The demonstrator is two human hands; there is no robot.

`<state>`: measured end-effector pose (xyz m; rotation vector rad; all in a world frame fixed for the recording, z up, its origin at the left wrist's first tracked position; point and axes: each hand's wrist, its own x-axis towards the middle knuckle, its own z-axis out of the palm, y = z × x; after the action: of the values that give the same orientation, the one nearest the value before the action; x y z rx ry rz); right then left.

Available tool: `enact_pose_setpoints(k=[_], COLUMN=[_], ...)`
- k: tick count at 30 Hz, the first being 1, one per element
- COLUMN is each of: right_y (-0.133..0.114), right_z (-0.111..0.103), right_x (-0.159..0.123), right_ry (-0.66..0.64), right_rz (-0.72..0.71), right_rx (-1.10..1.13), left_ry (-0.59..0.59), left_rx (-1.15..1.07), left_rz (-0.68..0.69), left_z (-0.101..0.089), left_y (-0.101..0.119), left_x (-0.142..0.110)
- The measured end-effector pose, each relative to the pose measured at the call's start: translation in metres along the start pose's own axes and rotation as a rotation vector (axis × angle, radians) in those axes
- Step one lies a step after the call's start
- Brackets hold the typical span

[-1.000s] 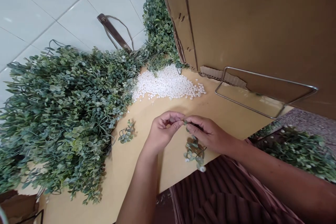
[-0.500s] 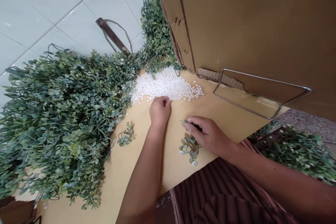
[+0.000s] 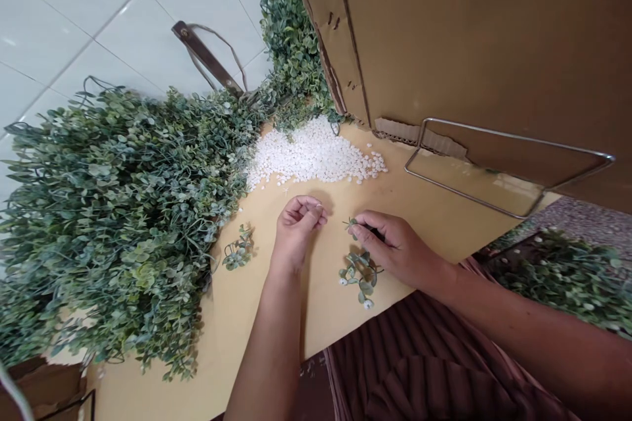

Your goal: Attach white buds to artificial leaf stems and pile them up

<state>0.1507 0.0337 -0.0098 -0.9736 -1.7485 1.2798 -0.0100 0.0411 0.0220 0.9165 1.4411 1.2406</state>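
Observation:
My left hand (image 3: 300,220) is closed in a pinch over the tan board, with a small white bead at its fingertips. Just beyond it lies a spread pile of small white beads (image 3: 316,154). My right hand (image 3: 390,237) is closed around an artificial leaf sprig (image 3: 361,273); a stem tip sticks out past the thumb and forefinger toward my left hand. Leaves with a few white beads on them hang below the right fingers. A separate small leaf sprig (image 3: 239,248) lies on the board to the left of my left hand.
A large heap of artificial greenery (image 3: 123,210) covers the left side. More greenery (image 3: 291,39) stands at the back. A cardboard box (image 3: 469,46) rises at the right, with a bent wire frame (image 3: 464,200) before it. Further foliage (image 3: 567,276) lies at lower right.
My left hand has drawn back from the edge of the bead pile toward me, its pinched fingers now turned toward the right hand. The right hand keeps its hold on the sprig.

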Motion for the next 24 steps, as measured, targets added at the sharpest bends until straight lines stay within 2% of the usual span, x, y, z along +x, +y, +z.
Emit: enact_pose_setpoints(k=[6,24], right_y=[-0.002,-0.002], right_z=[0.000,0.001], right_x=[0.000,-0.004], right_ry=[-0.019,-0.038], right_rz=[-0.056,-0.023], right_rx=[-0.058,-0.036], left_ry=[-0.080,0.036], left_rx=[-0.198,-0.286], left_rz=[-0.109,-0.183], left_z=[0.010,0.011], left_y=[-0.012,-0.024], left_x=[-0.028,-0.043])
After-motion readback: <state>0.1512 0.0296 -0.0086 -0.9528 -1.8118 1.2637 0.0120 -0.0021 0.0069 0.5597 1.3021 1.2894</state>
